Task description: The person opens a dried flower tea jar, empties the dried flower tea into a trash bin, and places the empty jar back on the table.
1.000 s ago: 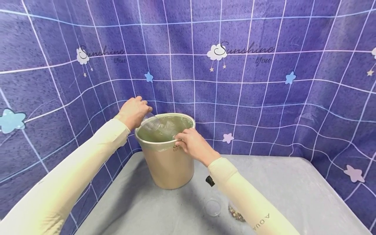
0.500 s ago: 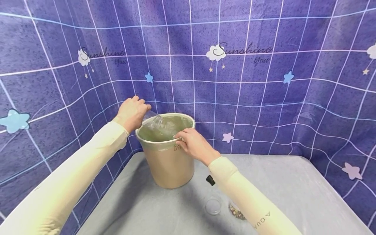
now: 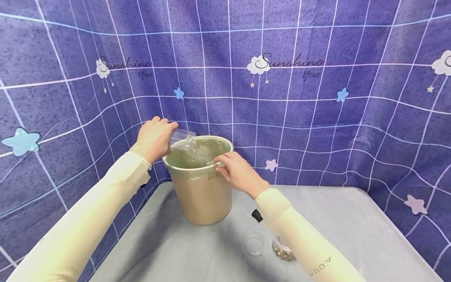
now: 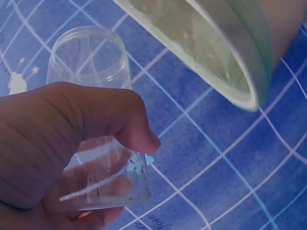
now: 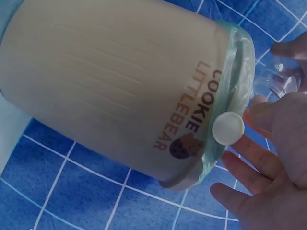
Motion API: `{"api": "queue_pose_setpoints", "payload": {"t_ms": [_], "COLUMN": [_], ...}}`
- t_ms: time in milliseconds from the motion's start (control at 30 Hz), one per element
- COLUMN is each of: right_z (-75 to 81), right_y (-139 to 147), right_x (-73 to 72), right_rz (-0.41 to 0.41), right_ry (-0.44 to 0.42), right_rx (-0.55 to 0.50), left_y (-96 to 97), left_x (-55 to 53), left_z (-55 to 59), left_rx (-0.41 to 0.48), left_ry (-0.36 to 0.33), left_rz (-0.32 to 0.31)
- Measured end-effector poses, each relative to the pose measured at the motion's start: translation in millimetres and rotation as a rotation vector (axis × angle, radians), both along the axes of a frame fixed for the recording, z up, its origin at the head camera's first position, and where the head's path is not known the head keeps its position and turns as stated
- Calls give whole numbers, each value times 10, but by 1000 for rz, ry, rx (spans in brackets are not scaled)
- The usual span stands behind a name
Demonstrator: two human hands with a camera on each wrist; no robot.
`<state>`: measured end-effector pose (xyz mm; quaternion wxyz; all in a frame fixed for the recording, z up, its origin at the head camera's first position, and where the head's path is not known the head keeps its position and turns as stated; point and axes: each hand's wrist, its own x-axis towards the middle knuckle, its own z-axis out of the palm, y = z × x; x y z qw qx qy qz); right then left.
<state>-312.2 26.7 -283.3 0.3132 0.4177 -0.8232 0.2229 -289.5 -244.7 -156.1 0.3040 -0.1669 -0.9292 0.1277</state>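
Note:
My left hand point(image 3: 154, 138) grips a clear plastic jar point(image 3: 183, 140) around its side. The jar lies tilted nearly sideways, its mouth pointing over the trash bin's near-left rim. In the left wrist view, a few dark specks cling inside the jar point(image 4: 103, 179). A tan trash bin point(image 3: 204, 199) stands on the table, lined with a pale green bag point(image 3: 206, 150). My right hand point(image 3: 239, 172) holds the bin's rim at its right front, fingertips over the edge and thumb outside. Beside those fingers, the right wrist view shows a round white knob point(image 5: 228, 128).
On the grey tabletop point(image 3: 327, 223) lies a clear round lid point(image 3: 254, 245). Right of it, a clear jar with mixed coloured bits point(image 3: 283, 252) is partly hidden by my right sleeve point(image 3: 299, 235). A purple-blue grid curtain point(image 3: 289, 109) hangs behind and at the left.
My left hand has shifted slightly left, and the jar has come up from inside the bin to rim height, lying more level. My right hand has slid slightly right along the rim.

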Motion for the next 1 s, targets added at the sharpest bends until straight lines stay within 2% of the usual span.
{"api": "queue_pose_setpoints", "payload": {"t_ms": [400,533,667,900,1000], "right_z": [-19,-43,-85,-153,-181], "right_y": [288,385,495,720,833], "right_x": [150,210,249,302,324], "right_rz": [9,-16,-57,-97,-121], "right_ry": [39,26,8,-24,-28], "right_rx": [-27,-10,4,-5,-15], "left_y": [109,128,144,211,253], "left_x": [147,185,203,251,277], "left_z": [-268,-350,-442,-580,-632], "left_rx": [194,279,346,414,440], "left_ry": [-8,-11,-51,-73,-65], "left_rz": [-56,-59,-61,-69,-97]}}
